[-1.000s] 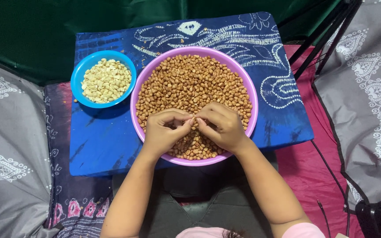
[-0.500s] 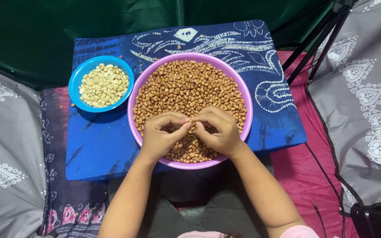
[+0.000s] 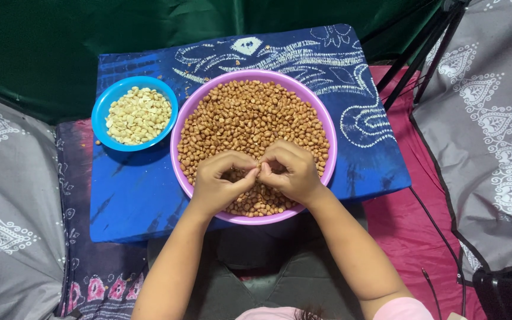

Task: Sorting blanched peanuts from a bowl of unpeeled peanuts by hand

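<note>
Peanuts [image 3: 250, 115], brown and unpeeled, fill the purple bowl [image 3: 180, 124]; one nut is pinched where my two hands meet, over the bowl's near half. My left hand [image 3: 217, 184] is curled, thumb and forefinger closed on that nut. My right hand [image 3: 291, 172] is curled the same way, fingertips pressed against the left ones; the nut itself is too small to make out clearly. Both wrists cross the bowl's near rim. Just left of the purple bowl, nearly touching it, sits a blue bowl [image 3: 103, 104] of pale peeled peanuts [image 3: 137, 115]. Under the purple bowl lies a blue patterned cloth [image 3: 131, 195]. Right of the bowl, beyond the cloth, pink fabric [image 3: 404, 225].
</note>
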